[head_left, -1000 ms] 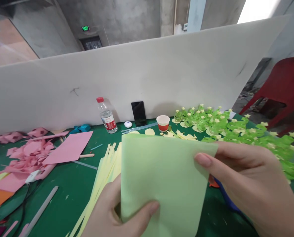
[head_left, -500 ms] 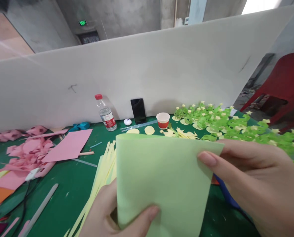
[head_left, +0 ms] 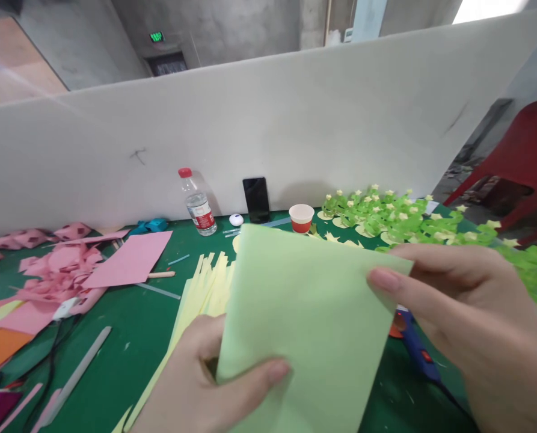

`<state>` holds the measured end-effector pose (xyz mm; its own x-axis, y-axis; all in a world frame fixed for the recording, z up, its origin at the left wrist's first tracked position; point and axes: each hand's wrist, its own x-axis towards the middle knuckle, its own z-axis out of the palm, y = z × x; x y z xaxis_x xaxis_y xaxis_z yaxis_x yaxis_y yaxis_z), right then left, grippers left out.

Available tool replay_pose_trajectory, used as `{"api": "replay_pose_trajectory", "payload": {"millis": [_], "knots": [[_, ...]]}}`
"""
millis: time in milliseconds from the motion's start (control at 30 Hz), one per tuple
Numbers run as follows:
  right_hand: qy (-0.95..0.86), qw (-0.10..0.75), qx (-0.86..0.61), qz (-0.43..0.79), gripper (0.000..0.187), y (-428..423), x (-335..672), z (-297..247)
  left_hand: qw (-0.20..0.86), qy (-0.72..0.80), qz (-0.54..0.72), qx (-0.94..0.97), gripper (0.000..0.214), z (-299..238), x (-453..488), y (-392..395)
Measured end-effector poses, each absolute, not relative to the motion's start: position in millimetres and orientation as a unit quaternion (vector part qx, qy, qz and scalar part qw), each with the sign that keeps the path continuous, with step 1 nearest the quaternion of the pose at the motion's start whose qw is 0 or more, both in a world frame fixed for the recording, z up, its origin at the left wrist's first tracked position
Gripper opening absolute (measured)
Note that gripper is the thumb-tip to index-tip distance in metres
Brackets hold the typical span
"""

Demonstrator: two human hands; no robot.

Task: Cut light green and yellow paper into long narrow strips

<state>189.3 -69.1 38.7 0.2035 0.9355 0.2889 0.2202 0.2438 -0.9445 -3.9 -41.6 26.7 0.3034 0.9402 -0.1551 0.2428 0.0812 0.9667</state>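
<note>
A light green sheet of paper, folded over at its left side, is held up in front of me by both hands. My left hand grips its lower left part, thumb on the near face and the other fingers behind. At the upper right corner, my right hand pinches the paper between thumb and fingers. Pale yellow paper strips lie on the table behind my left hand. Beneath my right hand, a blue glue gun with a red switch is partly hidden.
Green paper plants with yellow stars crowd the right back. A water bottle, a black phone and a paper cup stand along the white partition. Pink paper and a glue stick lie left.
The paper has tilted, its top left corner rising and shifting right, and its fold looks flatter. Both hands keep their hold. More of the glue gun shows.
</note>
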Motion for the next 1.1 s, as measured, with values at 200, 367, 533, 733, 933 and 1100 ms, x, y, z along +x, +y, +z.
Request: {"api": "replay_pose_trajectory", "payload": {"millis": [200, 367, 533, 733, 933, 1100], "knots": [[-0.514, 0.574, -0.542, 0.336, 0.024, -56.1, 209.0, 37.6, 0.601, 0.447, 0.302, 0.590, 0.027, 31.1, -18.4, -17.7], [-0.561, 0.527, -0.503, 0.393, 0.020, -47.2, 230.8, 35.8, 0.545, 0.363, 0.301, 0.693, 0.046, 23.9, -25.3, -6.1], [-0.616, 0.439, -0.547, 0.359, 0.020, -44.7, 252.1, 40.9, 0.509, 0.330, 0.277, 0.745, 0.043, 22.2, -24.3, 2.6], [-0.698, 0.430, -0.565, -0.093, 0.023, -59.2, 220.3, 47.6, 0.511, 0.362, 0.112, 0.772, 0.042, 21.6, -8.8, -6.3], [-0.876, 0.121, -0.456, 0.096, 0.022, -55.7, 180.2, 30.4, 0.504, 0.320, 0.001, 0.802, 0.035, 19.3, 7.0, -16.2], [-0.864, 0.093, -0.443, 0.221, 0.018, -47.5, 181.7, 30.4, 0.491, 0.339, -0.046, 0.801, 0.036, 26.5, 6.0, -17.7]]}}
